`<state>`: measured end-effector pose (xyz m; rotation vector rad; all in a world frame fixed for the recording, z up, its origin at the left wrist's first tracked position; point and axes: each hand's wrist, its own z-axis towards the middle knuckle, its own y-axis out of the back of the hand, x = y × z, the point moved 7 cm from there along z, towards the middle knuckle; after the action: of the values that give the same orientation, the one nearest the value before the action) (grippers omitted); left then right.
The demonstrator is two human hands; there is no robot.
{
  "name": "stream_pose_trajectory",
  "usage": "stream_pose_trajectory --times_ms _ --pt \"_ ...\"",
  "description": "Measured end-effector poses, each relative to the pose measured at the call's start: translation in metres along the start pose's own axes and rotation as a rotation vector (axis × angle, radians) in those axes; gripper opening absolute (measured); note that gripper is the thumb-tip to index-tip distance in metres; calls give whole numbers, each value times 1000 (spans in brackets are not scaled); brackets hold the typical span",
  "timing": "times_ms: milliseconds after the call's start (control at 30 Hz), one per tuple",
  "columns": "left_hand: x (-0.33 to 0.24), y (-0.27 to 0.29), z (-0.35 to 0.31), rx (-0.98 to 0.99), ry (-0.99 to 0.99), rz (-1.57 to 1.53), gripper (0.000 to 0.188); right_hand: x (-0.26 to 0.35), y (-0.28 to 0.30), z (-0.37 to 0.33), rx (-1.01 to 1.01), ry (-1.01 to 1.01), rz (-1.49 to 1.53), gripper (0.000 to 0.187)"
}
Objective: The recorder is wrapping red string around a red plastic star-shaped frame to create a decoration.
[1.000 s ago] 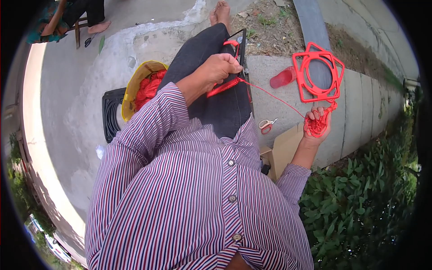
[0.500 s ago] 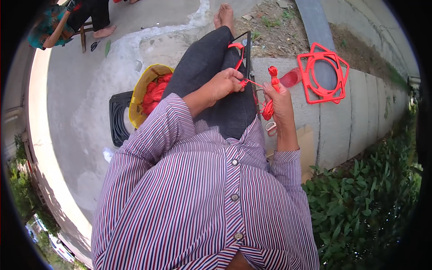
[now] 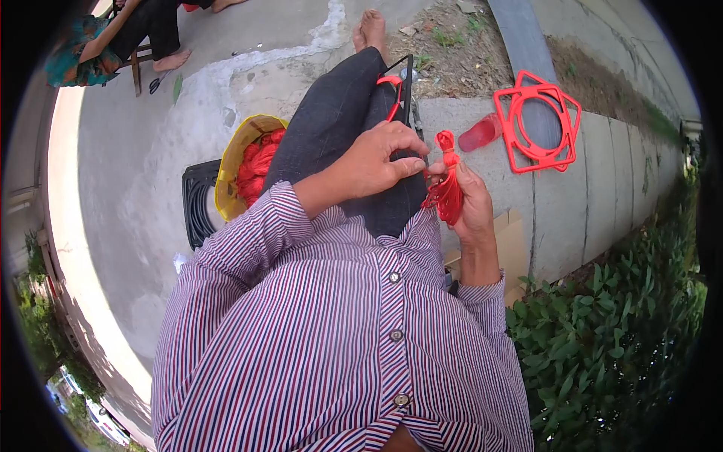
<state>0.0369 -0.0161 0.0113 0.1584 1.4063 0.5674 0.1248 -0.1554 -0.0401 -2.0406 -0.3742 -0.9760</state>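
Frame (image 3: 409, 90) partly red, one side bare black.
Right hand (image 3: 471, 197) clamps cord (image 3: 449, 197); left hand's (image 3: 382, 160) grip: can't tell.

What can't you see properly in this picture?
In the head view:
Left hand: too small to tell whether it touches the red cord.
Cardboard box: middle hidden by the right forearm.
Yellow bag: bottom hidden by red material inside.
Other person: head cut off by the picture's edge.

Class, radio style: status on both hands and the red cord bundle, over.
Right hand: holding red cord bundle. Left hand: beside it, thumb and forefinger apart; contact unclear. Red cup on ground beyond, seemingly not blocking.
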Motion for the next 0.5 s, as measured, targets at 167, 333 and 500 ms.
stream_pose_trajectory --times_ms 167,333,500 --pt "-6 -16 10 1 385 -1081 24 -6 -34 10 288 56 -12 44" --pt "15 62 36 -353 133 -715 22 -1 -8 54 359 -84 170 37" --pt "72 36 26 -68 115 475 29 -2 -10 85 64 251 -888 20"
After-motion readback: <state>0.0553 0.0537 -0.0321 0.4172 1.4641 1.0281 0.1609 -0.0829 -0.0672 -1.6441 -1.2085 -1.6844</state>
